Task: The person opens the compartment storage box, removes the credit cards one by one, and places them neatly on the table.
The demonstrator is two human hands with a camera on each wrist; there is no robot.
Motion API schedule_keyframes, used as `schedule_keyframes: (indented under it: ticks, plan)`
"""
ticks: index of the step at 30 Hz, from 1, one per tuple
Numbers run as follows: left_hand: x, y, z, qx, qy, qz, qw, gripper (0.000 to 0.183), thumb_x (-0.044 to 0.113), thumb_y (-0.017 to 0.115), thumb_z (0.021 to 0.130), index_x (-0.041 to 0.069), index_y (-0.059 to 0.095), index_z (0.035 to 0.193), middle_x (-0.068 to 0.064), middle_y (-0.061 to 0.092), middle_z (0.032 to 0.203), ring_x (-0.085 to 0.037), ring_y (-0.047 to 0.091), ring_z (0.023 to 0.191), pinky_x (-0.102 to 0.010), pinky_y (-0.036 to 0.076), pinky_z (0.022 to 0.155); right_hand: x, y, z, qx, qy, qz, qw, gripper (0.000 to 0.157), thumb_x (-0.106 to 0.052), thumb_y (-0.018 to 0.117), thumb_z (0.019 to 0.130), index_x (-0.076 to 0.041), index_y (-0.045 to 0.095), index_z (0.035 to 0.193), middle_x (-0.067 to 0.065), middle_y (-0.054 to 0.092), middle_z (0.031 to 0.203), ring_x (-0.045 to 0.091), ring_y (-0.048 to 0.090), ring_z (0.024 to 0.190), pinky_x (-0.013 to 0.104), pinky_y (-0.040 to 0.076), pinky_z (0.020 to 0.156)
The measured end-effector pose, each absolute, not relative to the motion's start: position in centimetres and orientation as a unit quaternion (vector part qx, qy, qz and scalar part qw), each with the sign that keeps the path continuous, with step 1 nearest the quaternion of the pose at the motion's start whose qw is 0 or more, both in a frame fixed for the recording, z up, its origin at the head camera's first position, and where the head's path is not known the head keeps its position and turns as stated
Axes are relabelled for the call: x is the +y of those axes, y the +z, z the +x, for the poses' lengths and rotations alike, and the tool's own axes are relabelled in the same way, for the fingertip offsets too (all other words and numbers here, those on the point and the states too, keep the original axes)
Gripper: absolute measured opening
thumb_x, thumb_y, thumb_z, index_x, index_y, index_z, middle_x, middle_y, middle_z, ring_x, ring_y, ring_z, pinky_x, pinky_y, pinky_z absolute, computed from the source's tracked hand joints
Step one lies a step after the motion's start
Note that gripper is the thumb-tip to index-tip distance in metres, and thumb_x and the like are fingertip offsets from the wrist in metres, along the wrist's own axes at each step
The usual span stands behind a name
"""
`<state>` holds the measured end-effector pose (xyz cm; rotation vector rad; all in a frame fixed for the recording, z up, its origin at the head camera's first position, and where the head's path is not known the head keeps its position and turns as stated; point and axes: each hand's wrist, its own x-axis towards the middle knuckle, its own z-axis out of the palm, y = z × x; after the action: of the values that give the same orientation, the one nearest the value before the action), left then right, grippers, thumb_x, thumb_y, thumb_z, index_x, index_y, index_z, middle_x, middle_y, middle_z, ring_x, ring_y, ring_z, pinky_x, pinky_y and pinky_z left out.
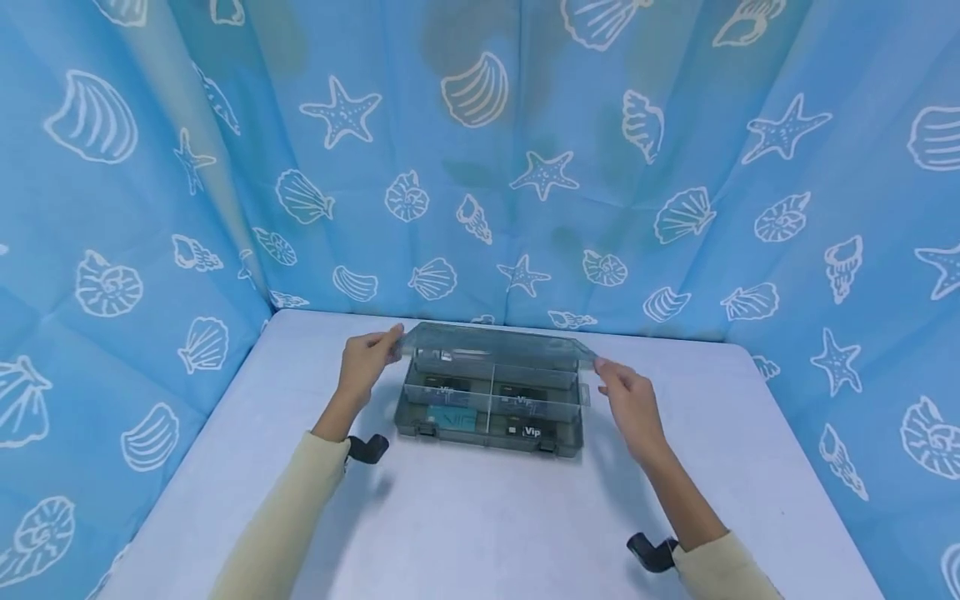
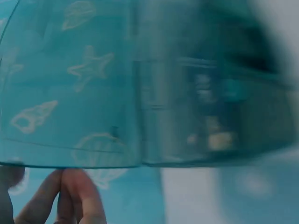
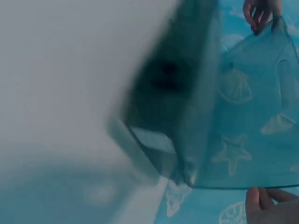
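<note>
White table (image 1: 487, 533), box (image 1: 483, 437), fingers (image 2: 84, 193) apparently pinching lid (image 1: 491, 343)

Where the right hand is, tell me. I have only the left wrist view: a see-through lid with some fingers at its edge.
Observer: In the head view, the right hand holds the right end of the translucent lid.

Operator: Tell me what fasteners the front of the compartment box has.

Observer: Two latches show along its front wall, one toward each end.

Operator: Read me any lettering at the front right inside it.

Observer: A dark item there bears the pale letters "Vip".
</note>
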<state>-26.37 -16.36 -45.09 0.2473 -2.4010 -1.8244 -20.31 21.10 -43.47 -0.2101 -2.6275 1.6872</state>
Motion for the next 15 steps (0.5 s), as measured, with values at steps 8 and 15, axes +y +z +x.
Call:
schedule_keyframes:
  ticks: [8,15]
  plan:
    - [-15.0,-42.6,-31.0,-0.758,-0.642,0.071,0.090,0.052,0.045,0.049,0.100,-0.002,0.069,0.114,-0.016,0.066,0.115,-0.025,0.063,0.108,-0.031,0.050,0.094,22.0,-40.5,-26.9,-0.771,0.637,0.002,0.022,0.079,-0.059,0.033,0.100,0.006,0.036,0.145,0.020,0.038,0.148,0.031,0.035,0.138,0.044,0.034,0.110]
    - [-14.3,-42.5,-33.6,-0.757,-0.644,0.075,0.077,0.060,0.055,0.040,0.099,0.009,0.064,0.128,-0.007,0.061,0.131,-0.022,0.052,0.126,-0.037,0.036,0.109,21.8,-40.2,-31.6,-0.722,0.692,0.001,0.002,0.080,-0.059,0.033,0.100,0.002,0.022,0.152,0.018,0.026,0.155,0.032,0.026,0.141,0.040,0.026,0.114]
